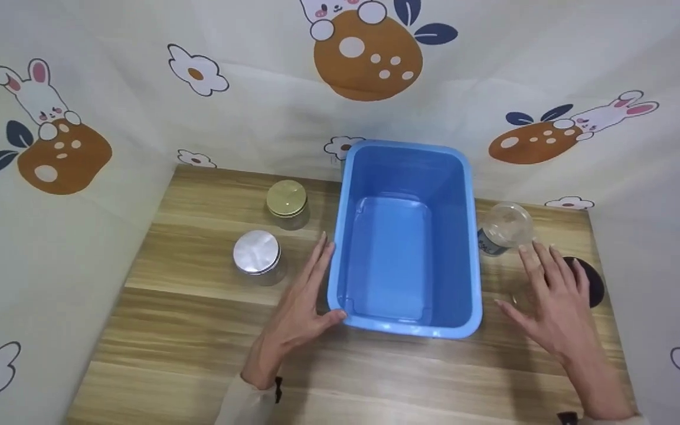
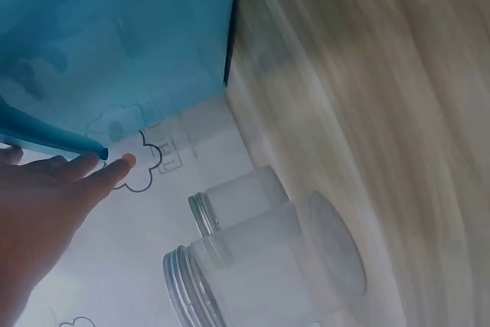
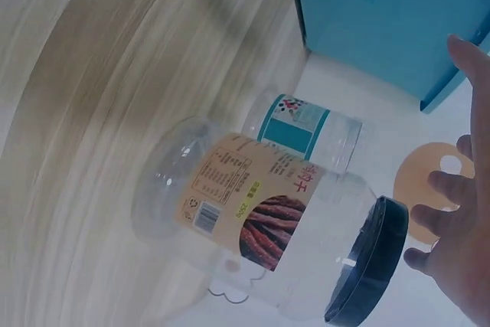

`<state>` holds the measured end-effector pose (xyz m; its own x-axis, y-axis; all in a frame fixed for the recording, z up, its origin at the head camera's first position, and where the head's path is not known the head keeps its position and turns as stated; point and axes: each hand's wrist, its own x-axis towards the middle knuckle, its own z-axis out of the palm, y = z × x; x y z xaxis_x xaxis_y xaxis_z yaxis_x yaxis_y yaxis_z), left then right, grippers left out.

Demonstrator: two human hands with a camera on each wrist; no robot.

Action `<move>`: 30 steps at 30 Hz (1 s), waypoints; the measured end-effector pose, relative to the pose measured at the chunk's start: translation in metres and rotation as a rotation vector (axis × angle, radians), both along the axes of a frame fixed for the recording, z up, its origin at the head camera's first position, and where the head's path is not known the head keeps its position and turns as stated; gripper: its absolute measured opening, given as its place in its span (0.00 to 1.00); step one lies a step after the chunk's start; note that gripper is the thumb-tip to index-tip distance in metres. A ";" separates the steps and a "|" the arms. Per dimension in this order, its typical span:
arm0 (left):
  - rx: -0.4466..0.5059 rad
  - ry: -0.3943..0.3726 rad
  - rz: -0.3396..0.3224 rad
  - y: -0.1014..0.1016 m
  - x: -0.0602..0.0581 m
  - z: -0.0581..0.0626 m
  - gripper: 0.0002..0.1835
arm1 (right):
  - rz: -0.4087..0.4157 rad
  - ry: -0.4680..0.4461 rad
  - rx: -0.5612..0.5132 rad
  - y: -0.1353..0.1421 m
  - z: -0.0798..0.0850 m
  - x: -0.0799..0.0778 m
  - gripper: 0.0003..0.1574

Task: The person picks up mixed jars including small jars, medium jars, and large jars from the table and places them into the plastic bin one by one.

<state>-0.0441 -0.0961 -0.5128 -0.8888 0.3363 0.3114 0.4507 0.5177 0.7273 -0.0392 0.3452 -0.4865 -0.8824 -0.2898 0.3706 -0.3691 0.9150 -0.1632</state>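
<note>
A blue plastic bin (image 1: 402, 327) stands upright with nothing inside it. My left hand (image 1: 298, 310) touches its left rim with straight fingers, the thumb at the near corner. In the left wrist view those fingers (image 2: 84, 170) lie along the rim. My right hand (image 1: 564, 307) is spread above a clear jar with a black lid (image 1: 592, 283), holding nothing. From the right wrist, this jar (image 3: 253, 197) shows a tan label picturing reddish-brown strips, and the fingers stand apart from its lid. Just beyond is a clear jar with a teal label (image 3: 295, 124).
Left of the bin stand two clear jars, one with a gold lid (image 1: 287, 198), the other with a silver lid (image 1: 257, 252). The wood-grain table (image 1: 186, 348) is enclosed by pale cloth (image 1: 245, 118) printed with rabbits and flowers, close behind the bin.
</note>
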 end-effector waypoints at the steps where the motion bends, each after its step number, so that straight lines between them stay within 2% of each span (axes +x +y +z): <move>1: 0.005 -0.007 0.000 0.000 0.000 0.001 0.58 | -0.001 -0.005 -0.002 0.001 0.000 0.000 0.61; 9: 0.045 -0.037 -0.010 0.001 -0.009 0.007 0.55 | -0.017 0.017 -0.038 0.014 -0.001 0.000 0.62; 16: 0.047 -0.020 -0.034 0.006 -0.021 0.012 0.55 | -0.096 -0.042 -0.063 0.028 -0.001 -0.002 0.69; 22: 0.064 0.004 -0.042 0.007 -0.025 0.013 0.55 | -0.110 -0.029 -0.137 0.032 -0.005 -0.003 0.69; 26: 0.076 0.009 -0.062 0.009 -0.027 0.014 0.54 | -0.113 -0.011 -0.146 0.036 -0.004 -0.002 0.68; 30: 0.075 0.017 -0.062 0.011 -0.028 0.014 0.54 | -0.132 -0.034 -0.166 0.041 -0.003 -0.002 0.68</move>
